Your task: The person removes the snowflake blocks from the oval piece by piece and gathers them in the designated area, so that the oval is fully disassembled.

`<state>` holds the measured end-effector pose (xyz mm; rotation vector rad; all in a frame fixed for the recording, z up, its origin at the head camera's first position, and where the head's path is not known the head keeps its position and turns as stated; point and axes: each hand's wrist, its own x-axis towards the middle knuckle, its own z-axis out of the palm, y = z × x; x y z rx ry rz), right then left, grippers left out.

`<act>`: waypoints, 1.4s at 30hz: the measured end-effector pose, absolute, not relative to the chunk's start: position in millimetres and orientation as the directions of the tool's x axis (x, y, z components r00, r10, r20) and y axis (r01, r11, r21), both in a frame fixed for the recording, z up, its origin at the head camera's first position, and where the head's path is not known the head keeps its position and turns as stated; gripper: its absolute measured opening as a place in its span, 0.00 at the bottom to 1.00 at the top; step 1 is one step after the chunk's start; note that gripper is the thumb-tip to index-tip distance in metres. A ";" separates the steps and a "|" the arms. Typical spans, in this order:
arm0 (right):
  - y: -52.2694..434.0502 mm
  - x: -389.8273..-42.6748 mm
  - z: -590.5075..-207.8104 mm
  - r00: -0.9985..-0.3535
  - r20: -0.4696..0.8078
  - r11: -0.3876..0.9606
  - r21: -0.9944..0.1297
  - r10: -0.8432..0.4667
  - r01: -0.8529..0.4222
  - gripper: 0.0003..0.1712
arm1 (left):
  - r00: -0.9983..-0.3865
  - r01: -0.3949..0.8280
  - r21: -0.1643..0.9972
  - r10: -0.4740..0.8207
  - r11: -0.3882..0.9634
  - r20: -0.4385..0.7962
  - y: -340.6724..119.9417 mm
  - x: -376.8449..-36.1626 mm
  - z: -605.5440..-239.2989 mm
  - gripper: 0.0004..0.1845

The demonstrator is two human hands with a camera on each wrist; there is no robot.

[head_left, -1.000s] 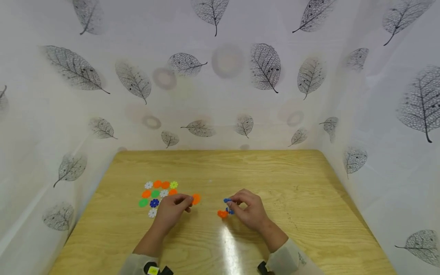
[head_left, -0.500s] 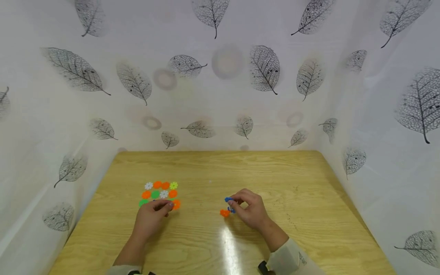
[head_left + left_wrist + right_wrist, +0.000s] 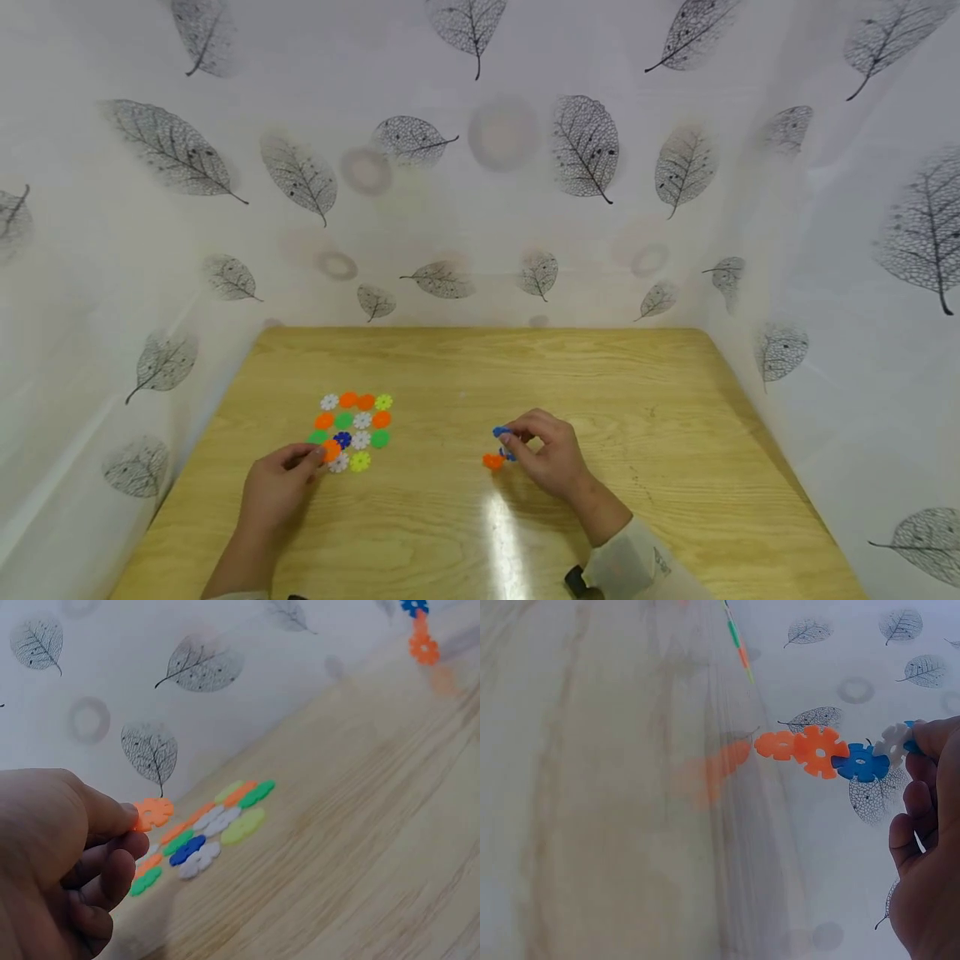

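Observation:
Between thumb and forefinger, my left hand [image 3: 276, 487] pinches an orange flower-shaped interlocking disc [image 3: 157, 813]. It is above the near-left part of a grid of loose discs; in the head view it overlaps a green disc [image 3: 317, 437] and a white disc [image 3: 339, 462]. My right hand [image 3: 551, 457] pinches the blue end of a short chain of discs slotted together. From the hand outward, the right wrist view shows a white disc [image 3: 892, 745], a blue disc [image 3: 861, 762] and two orange discs [image 3: 821, 752]. The chain hangs clear of the table.
Loose orange, green, white, yellow and blue discs [image 3: 362, 420] lie in rows on the left of the wooden table [image 3: 585, 375]. White leaf-patterned sheeting [image 3: 495, 208] encloses the back and both sides.
My left hand has moved left with the orange disc, from the middle of the table across to the grid's near-left corner, uncovering the nearer discs. My right hand has stayed almost in place.

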<state>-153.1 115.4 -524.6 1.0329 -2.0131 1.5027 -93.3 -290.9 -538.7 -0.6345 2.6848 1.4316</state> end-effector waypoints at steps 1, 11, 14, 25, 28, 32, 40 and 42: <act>115.7 -153.5 -525.0 -0.634 0.709 0.140 -0.625 -0.310 -0.768 0.13 | -0.917 -0.366 0.780 -0.341 0.508 -0.208 -293.5 -92.8 -539.4 0.30; 122.1 -163.5 -547.5 -0.631 0.705 0.144 -0.622 -0.324 -0.770 0.12 | -0.913 -0.374 0.690 -0.376 0.620 -0.157 -309.4 -89.6 -546.4 0.27; 121.5 -163.5 -546.5 -0.626 0.709 0.140 -0.618 -0.324 -0.773 0.13 | -0.915 -0.376 0.663 -0.369 0.647 -0.159 -311.9 -91.3 -548.1 0.27; 113.3 -148.4 -513.6 -0.617 0.715 0.102 -0.622 -0.329 -0.776 0.13 | -0.926 -0.359 0.603 -0.355 0.713 -0.131 -314.3 -97.9 -552.8 0.23; 112.9 -147.1 -511.6 -0.621 0.711 0.104 -0.626 -0.329 -0.773 0.12 | -0.925 -0.360 0.602 -0.358 0.712 -0.130 -313.3 -98.7 -551.9 0.24; 113.2 -147.0 -512.2 -0.626 0.708 0.112 -0.629 -0.325 -0.769 0.12 | -0.921 -0.363 0.625 -0.369 0.691 -0.127 -308.9 -99.5 -549.4 0.24; 115.7 -145.6 -511.4 -0.632 0.702 0.117 -0.634 -0.328 -0.765 0.12 | -0.931 -0.306 0.696 -0.357 0.650 -0.076 -291.4 -102.3 -546.2 0.22; 116.1 -145.3 -511.4 -0.630 0.704 0.116 -0.631 -0.328 -0.767 0.12 | -0.934 -0.290 0.710 -0.351 0.642 -0.064 -285.2 -102.6 -545.0 0.21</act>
